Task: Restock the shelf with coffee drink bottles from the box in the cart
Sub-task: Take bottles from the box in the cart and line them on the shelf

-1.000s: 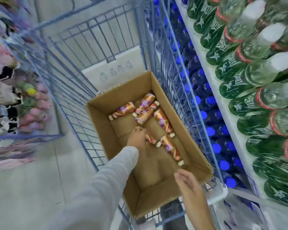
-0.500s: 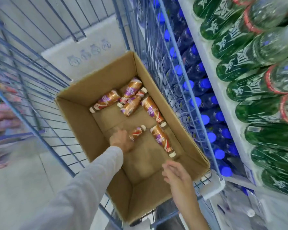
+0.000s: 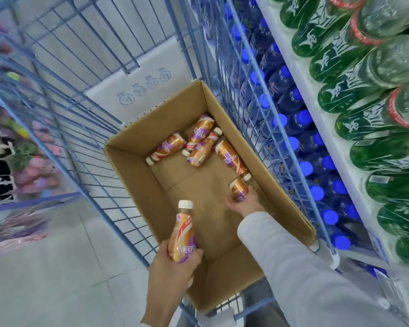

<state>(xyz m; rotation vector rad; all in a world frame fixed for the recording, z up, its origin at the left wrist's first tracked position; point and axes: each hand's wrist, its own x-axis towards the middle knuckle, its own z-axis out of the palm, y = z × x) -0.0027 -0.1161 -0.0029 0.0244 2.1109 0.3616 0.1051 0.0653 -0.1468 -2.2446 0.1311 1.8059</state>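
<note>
Hands around glossy ribbed bottles.

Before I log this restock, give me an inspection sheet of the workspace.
Surface: open cardboard box standing in a blue wire cart; much of the box floor is bare.
Job's things: four loose coffee bottles lie at the box's far end; the shelf is at right.
Clutter: a white carton behind the box.
Grippers: left hand holds an upright bottle above the box's near edge; right hand grips a fifth bottle on the box floor.
Cables: nothing seen.
Surroundings: green bottles and blue-capped bottles fill the shelf; blurred goods at left.
</note>
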